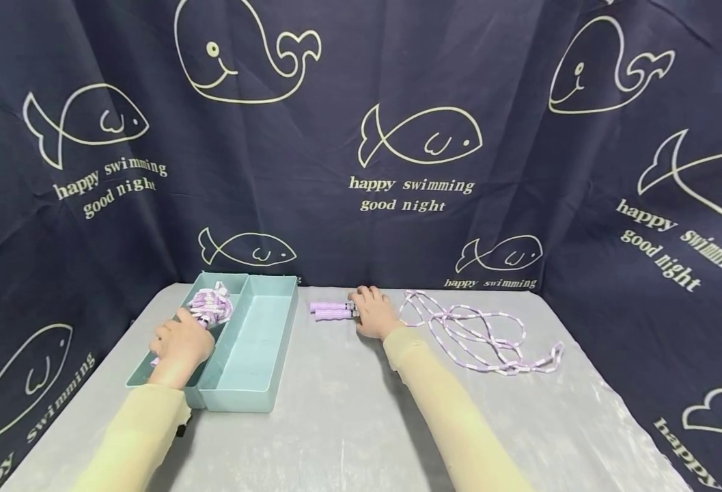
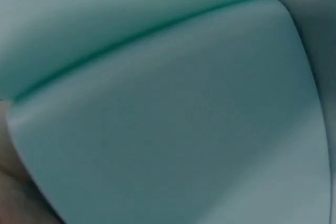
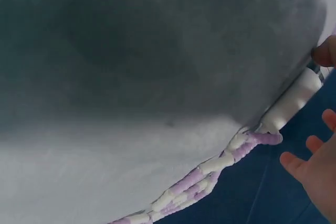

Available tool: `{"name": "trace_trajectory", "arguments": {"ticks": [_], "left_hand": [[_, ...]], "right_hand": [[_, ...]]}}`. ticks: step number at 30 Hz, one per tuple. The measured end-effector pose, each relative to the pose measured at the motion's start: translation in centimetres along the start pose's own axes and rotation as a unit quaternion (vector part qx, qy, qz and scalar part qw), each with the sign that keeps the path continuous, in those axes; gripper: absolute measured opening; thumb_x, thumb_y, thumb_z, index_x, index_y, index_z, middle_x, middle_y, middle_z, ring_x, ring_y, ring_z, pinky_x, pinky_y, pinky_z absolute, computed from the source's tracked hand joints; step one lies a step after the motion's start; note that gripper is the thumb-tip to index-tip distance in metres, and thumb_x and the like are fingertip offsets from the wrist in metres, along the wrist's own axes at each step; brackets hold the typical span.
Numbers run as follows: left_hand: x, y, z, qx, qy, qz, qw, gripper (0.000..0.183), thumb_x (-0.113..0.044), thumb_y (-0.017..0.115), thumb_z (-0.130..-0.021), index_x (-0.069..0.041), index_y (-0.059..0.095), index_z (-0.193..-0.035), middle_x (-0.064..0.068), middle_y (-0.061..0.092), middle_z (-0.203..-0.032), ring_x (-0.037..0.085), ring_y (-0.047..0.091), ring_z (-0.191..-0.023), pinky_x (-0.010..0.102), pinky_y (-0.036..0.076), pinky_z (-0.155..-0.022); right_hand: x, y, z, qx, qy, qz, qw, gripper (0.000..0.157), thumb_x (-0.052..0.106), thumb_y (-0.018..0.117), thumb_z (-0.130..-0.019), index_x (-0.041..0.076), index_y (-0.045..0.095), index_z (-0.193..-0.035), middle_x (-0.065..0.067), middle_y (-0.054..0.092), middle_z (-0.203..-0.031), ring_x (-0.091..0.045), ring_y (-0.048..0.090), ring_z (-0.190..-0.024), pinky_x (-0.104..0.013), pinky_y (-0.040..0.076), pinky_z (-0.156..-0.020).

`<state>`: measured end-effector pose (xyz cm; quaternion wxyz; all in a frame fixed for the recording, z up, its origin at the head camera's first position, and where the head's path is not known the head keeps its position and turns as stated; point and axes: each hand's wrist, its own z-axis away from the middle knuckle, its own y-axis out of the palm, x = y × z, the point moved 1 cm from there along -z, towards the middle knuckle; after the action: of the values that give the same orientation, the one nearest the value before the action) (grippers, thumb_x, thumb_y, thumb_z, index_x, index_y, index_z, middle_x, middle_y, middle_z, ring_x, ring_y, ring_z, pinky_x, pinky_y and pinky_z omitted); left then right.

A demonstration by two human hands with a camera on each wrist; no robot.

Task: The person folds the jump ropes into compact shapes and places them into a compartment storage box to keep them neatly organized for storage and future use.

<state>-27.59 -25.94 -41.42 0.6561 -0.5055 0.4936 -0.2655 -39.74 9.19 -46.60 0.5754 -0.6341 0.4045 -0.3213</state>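
Note:
My left hand (image 1: pixel 179 342) grips the handles of a bundled purple-and-white jump rope (image 1: pixel 212 305), over the left one of two teal trays (image 1: pixel 242 372). The bundled cord sticks out beyond the fingers. My right hand (image 1: pixel 374 312) is at the metal-coloured ends of two purple handles (image 1: pixel 331 311) of a second jump rope. The right wrist view shows its thumb (image 3: pixel 325 53) by the handle end and the other fingers spread apart from the rope. The beaded cord (image 1: pixel 490 335) of this rope lies in loose loops to the right.
The trays stand side by side on a grey table (image 1: pixel 336 437); their end walls (image 2: pixel 173 114) fill the left wrist view. A dark blue curtain (image 1: pixel 330 150) with fish and whale drawings hangs behind the table and along both sides.

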Motion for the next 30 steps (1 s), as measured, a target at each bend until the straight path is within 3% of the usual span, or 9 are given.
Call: {"name": "trace_trajectory", "arguments": {"ticks": [4, 8, 14, 19, 24, 30], "left_hand": [[0.0, 0.2, 0.1, -0.008, -0.014, -0.003, 0.9999, 0.044, -0.009, 0.04, -0.084, 0.018, 0.025, -0.115, 0.05, 0.032, -0.111, 0.059, 0.033, -0.104, 0.065, 0.031, -0.079], [0.4, 0.7, 0.1, -0.016, -0.029, -0.007, 0.9994, 0.033, -0.006, 0.031, -0.087, 0.018, 0.027, -0.11, 0.05, 0.034, -0.107, 0.058, 0.035, -0.099, 0.064, 0.031, -0.077], [0.9, 1.7, -0.5, 0.021, -0.032, -0.025, 0.9989, 0.03, -0.006, 0.026, -0.089, 0.018, 0.026, -0.107, 0.051, 0.033, -0.104, 0.061, 0.035, -0.099, 0.065, 0.032, -0.076], [1.3, 2.1, -0.9, 0.039, -0.034, -0.033, 0.9981, 0.027, -0.006, 0.028, -0.089, 0.016, 0.026, -0.105, 0.048, 0.034, -0.1, 0.059, 0.036, -0.096, 0.063, 0.034, -0.073], [1.5, 2.3, -1.1, 0.065, -0.031, -0.031, 0.9969, 0.033, -0.011, 0.034, -0.091, 0.016, 0.024, -0.107, 0.044, 0.033, -0.099, 0.057, 0.037, -0.096, 0.062, 0.036, -0.072], [1.7, 1.8, -0.8, 0.097, -0.029, -0.049, 0.9937, 0.056, -0.025, 0.051, -0.091, 0.017, 0.023, -0.114, 0.043, 0.034, -0.105, 0.06, 0.04, -0.102, 0.063, 0.038, -0.08]], "right_hand": [[0.3, 0.2, -0.1, 0.024, -0.006, -0.017, 1.0, 0.06, 0.022, 0.062, -0.082, 0.021, 0.037, -0.136, -0.009, 0.035, -0.143, -0.031, 0.032, -0.133, -0.05, 0.035, -0.102], [0.5, 0.2, -0.3, 0.029, -0.022, -0.03, 0.999, 0.055, 0.02, 0.06, -0.084, 0.021, 0.038, -0.134, -0.01, 0.042, -0.137, -0.032, 0.038, -0.128, -0.05, 0.037, -0.1], [0.3, 0.6, -0.6, 0.038, -0.021, -0.023, 0.999, 0.057, 0.02, 0.061, -0.084, 0.02, 0.036, -0.136, -0.009, 0.047, -0.126, -0.03, 0.044, -0.119, -0.048, 0.041, -0.096], [0.2, 0.9, -0.6, 0.034, -0.014, -0.031, 0.999, 0.058, 0.021, 0.066, -0.081, 0.011, 0.04, -0.132, -0.01, 0.048, -0.124, -0.029, 0.046, -0.117, -0.046, 0.041, -0.096], [0.2, 1.2, -0.4, 0.033, 0.002, -0.027, 0.999, 0.046, 0.022, 0.067, -0.081, 0.006, 0.048, -0.119, -0.01, 0.05, -0.114, -0.028, 0.048, -0.11, -0.046, 0.044, -0.09], [0.8, 0.6, 0.0, 0.058, 0.018, -0.011, 0.998, 0.044, 0.023, 0.063, -0.085, 0.004, 0.046, -0.121, -0.013, 0.051, -0.12, -0.029, 0.047, -0.116, -0.048, 0.042, -0.093]]}}
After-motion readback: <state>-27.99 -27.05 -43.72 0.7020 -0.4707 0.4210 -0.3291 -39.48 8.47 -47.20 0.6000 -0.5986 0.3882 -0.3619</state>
